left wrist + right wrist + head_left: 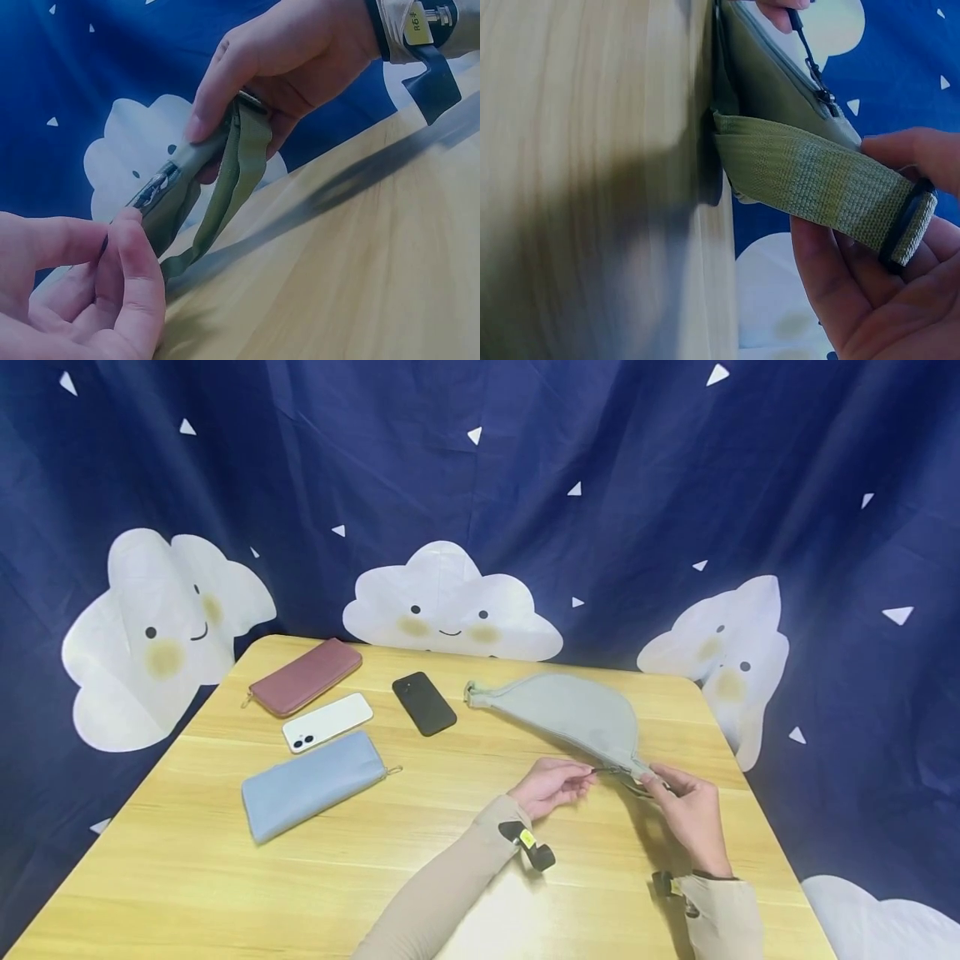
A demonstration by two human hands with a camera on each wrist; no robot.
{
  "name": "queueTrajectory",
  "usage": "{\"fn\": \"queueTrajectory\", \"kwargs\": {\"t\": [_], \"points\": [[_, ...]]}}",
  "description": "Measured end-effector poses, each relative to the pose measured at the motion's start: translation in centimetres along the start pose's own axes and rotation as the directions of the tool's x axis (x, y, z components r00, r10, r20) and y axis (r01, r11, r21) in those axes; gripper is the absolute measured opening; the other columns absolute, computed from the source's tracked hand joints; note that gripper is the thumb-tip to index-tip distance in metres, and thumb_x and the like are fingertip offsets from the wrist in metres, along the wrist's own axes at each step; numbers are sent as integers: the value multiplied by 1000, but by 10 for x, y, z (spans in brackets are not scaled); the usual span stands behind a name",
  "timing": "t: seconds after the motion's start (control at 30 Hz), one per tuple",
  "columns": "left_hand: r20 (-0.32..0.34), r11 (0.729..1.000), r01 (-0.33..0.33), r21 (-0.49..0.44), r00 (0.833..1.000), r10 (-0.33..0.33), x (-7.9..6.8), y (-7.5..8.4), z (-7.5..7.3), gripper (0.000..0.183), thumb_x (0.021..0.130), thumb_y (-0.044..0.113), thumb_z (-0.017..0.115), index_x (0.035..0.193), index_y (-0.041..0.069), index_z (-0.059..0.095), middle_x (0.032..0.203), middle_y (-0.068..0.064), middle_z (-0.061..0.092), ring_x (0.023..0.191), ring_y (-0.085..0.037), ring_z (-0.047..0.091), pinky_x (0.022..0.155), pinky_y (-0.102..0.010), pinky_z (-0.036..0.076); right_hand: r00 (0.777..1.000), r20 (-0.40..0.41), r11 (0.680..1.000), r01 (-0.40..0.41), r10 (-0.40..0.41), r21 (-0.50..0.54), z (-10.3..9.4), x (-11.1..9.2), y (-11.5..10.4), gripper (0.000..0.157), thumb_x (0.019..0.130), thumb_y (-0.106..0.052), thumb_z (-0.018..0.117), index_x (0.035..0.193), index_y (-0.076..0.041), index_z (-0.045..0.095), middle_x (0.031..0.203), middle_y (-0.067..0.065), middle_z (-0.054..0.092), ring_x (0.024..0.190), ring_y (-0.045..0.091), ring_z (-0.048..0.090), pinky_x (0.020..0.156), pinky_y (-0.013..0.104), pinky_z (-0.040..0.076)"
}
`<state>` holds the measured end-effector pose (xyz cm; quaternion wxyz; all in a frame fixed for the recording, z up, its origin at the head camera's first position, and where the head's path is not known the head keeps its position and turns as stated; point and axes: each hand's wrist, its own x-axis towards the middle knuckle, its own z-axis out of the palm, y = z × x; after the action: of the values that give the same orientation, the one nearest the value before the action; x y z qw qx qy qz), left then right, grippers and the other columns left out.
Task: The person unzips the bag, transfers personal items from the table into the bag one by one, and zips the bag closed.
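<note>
A grey-green waist bag (pixel 573 710) lies towards the right of the table, its near right end lifted. My left hand (pixel 553 787) pinches the dark cord pull (pixel 804 41) of the bag's zipper between thumb and forefinger. The metal zipper slider (pixel 825 97) sits close to the bag's end in the right wrist view. With my right hand (pixel 692 814) I grip that end between thumb and fingers. A folded webbing strap (pixel 802 172) with a black buckle (pixel 906 225) hangs by the right palm. The bag's inside is hidden.
On the left of the wooden table (pixel 187 877) lie a burgundy wallet (pixel 309 677), a white phone (pixel 327 722) and a light blue wallet (pixel 315 785). A black phone (pixel 424 703) lies left of the bag. Behind hangs a blue cloud-patterned curtain (pixel 420 460).
</note>
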<state>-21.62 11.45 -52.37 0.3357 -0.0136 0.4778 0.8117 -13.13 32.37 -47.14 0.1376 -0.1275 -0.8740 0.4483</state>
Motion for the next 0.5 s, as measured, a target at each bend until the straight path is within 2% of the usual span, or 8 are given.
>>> {"fn": "queueTrajectory", "kwargs": {"t": [0.2,0.5], "points": [[-13,1000,-5,-20,1000,5,-1,3,-3,25,95,-1,66,119,-10,69,86,-5,76,74,-9,69,71,-17,61,999,-8,999,-43,43,0,-4,1,1,38,96,-28,74,121,1,75,117,21,75,85,-21,60,75,1,48],[-15,999,6,-35,1000,-6,2,3,-5,25,96,-1,65,119,-9,70,86,-5,76,74,-9,70,71,-18,62,999,-20,999,-50,50,21,-3,2,-1,34,95,-23,75,118,2,75,107,18,78,80,-18,63,76,2,49]]}}
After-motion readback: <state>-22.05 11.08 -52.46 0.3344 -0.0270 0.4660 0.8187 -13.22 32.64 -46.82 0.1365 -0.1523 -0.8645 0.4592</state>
